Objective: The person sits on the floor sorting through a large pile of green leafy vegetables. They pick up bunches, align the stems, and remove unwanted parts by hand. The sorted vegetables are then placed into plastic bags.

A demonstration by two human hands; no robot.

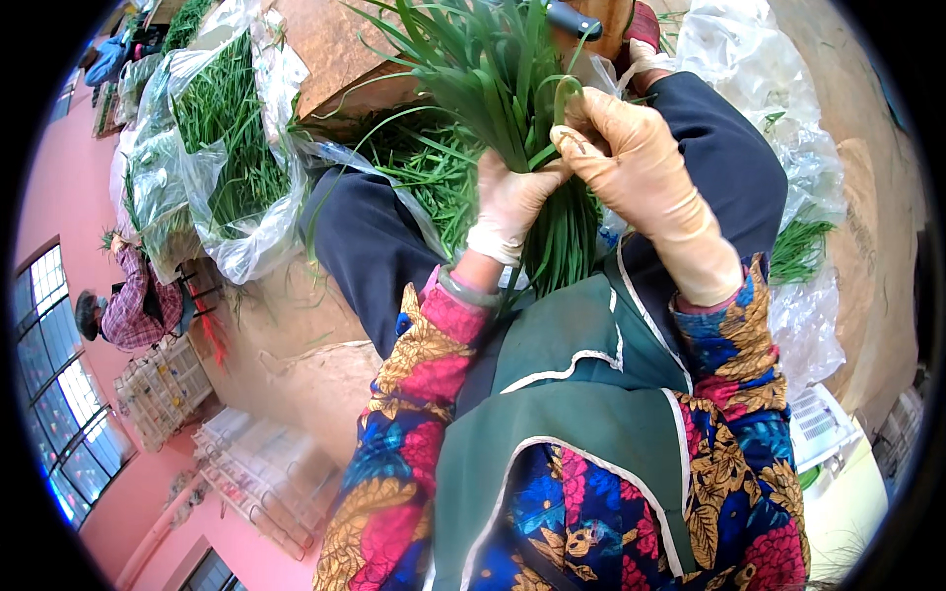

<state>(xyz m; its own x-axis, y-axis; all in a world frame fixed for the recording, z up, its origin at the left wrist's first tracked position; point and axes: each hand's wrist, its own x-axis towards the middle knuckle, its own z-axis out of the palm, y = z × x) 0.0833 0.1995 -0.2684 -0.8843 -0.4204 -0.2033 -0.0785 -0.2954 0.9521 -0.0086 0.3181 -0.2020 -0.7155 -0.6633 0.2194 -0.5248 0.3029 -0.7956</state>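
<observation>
My left hand (pixel 510 203), in a pale thin glove, is wrapped around a thick bunch of long, flat green leaves (pixel 488 81) that look like garlic chives. The leaf ends fan out above the hand, while the narrower stalks (pixel 562 244) hang below it towards my lap. My gloved right hand (pixel 643 177) is at the bunch's right side, its thumb and fingers pinching a single bent leaf (pixel 565 92) that loops over. Below the bunch, a green apron (pixel 554 325) with white edging covers my lap.
Loose green leaves (pixel 436 177) lie between my knees. A black knife handle (pixel 573 20) juts near a brown board (pixel 340 52). Clear plastic holding chives (pixel 229 125) lies left; more plastic sheeting (pixel 761 81) lies right. Another person (pixel 140 303) sits by the pink wall, near stacked crates (pixel 166 384).
</observation>
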